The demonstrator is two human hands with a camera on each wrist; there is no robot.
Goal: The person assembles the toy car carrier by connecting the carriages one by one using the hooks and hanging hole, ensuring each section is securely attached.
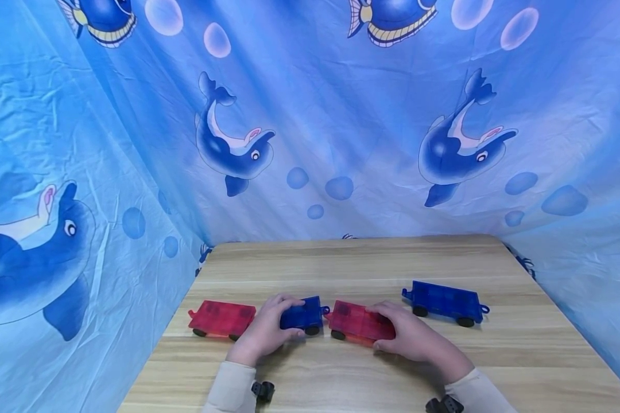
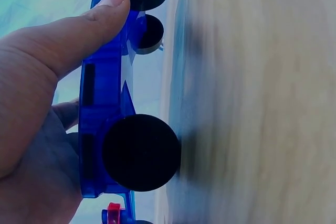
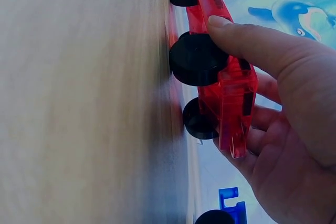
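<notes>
My left hand (image 1: pixel 268 330) grips a translucent blue toy train wagon (image 1: pixel 310 316), thumb on the near side, fingers over the far side. My right hand (image 1: pixel 413 334) holds a red toy train wagon (image 1: pixel 355 321) by its right end in the same way. Between the two, the blue wagon's ring meets the red wagon's left end. Behind the left hand stands a second red wagon (image 1: pixel 222 317), its right end partly covered. In the left wrist view, a red ring (image 2: pixel 114 213) sits around the hook at the blue wagon's other end. Black wheels (image 3: pixel 197 59) show under the held red wagon.
A second blue wagon (image 1: pixel 444 302) stands apart to the right, beyond the right hand, with a hook at its left end and a ring at its right. The wooden table (image 1: pixel 361 267) is enclosed by a blue dolphin-print cloth (image 1: pixel 310 143) behind and at both sides.
</notes>
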